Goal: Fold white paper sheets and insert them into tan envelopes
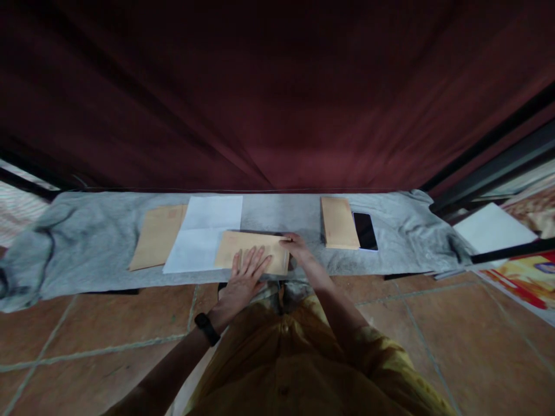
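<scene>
A tan paper envelope (229, 248) lies crosswise in front of me, its left end over the lower right part of a creased white sheet (203, 231). My left hand (248, 271) rests flat on the envelope with the fingers spread. At the envelope's right end, my right hand (296, 244) pinches the upper corner between thumb and fingers. Left of the white sheet are some more tan envelopes (158, 237), partly under it. Another stack of tan envelopes (339, 224) sits to the right of my right hand.
A dark-screened phone (365, 231) lies against the right-hand stack. Grey cloth (299, 202) covers the narrow surface, backed by a dark red fabric (277, 115). Dark metal bars (498, 162) stand at the right, near a white sheet (496, 227) and a colourful printed package (526, 280).
</scene>
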Motion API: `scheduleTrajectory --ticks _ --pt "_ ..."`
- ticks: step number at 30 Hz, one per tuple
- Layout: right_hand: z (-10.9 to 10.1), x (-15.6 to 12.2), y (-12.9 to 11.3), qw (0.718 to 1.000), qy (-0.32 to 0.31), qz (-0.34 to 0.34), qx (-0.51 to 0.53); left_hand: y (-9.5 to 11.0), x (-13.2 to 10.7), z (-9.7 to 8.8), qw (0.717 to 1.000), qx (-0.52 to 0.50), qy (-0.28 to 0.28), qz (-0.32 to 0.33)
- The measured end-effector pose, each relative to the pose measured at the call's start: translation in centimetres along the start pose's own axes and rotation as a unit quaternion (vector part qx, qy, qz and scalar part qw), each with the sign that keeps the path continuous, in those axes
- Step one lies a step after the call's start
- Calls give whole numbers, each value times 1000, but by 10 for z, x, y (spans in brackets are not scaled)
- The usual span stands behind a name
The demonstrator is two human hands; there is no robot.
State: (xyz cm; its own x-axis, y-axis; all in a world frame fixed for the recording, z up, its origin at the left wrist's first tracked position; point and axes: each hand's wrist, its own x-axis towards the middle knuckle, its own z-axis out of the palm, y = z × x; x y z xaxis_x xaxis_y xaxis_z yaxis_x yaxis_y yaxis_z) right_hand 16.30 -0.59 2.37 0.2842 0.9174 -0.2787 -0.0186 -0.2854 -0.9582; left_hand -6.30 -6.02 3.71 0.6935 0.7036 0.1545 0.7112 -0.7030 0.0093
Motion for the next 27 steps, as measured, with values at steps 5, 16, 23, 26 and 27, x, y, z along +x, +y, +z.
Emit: scheduleTrajectory --ticks 5,16,23,26,27 --pt "-18 -19 6 989 54 28 131 5 4 -14 993 -61 75 -61" --pt "-8 -31 15 969 122 28 212 19 55 21 689 -630 27 -357" --pt "-8 -39 22 981 114 29 157 31 72 17 593 -694 19 -408" --pt "-14 -39 26 989 103 26 101 25 74 18 627 -658 17 -417" --pt "-16 -39 28 992 98 24 79 22 75 18 634 -651 15 -417"
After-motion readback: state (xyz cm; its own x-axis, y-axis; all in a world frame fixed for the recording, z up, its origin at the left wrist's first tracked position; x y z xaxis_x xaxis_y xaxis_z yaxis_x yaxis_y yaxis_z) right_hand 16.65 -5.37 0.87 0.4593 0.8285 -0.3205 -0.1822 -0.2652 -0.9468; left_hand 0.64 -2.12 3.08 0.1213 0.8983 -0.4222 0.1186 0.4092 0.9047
